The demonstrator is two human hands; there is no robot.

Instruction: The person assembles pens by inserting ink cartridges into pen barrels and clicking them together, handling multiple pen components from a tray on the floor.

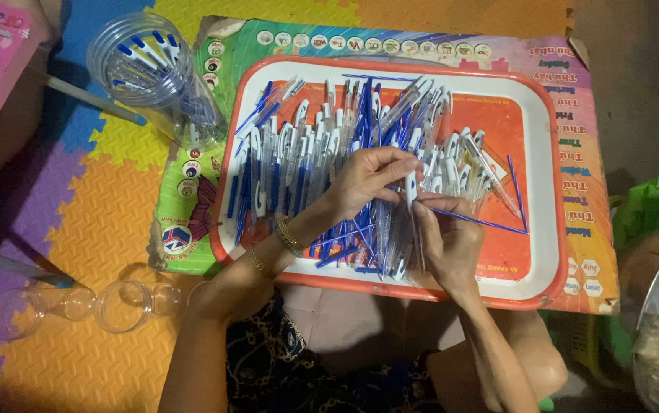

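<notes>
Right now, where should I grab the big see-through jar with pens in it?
Take the clear jar around its ribbed side wall, coming from above and the left, over the foam mat. It seems to lie tilted, with its open mouth towards the upper left, so a wrap around the wall probably keeps the pens in. The tray and both hands crowd its right.

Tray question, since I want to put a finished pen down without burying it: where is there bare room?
The tray has bare orange floor at its right end, between the pen pile and the right rim, and below the right hand. The middle and left are crowded with pens. The left hand covers the centre. The mat beside the plastic jar is free too.
</notes>
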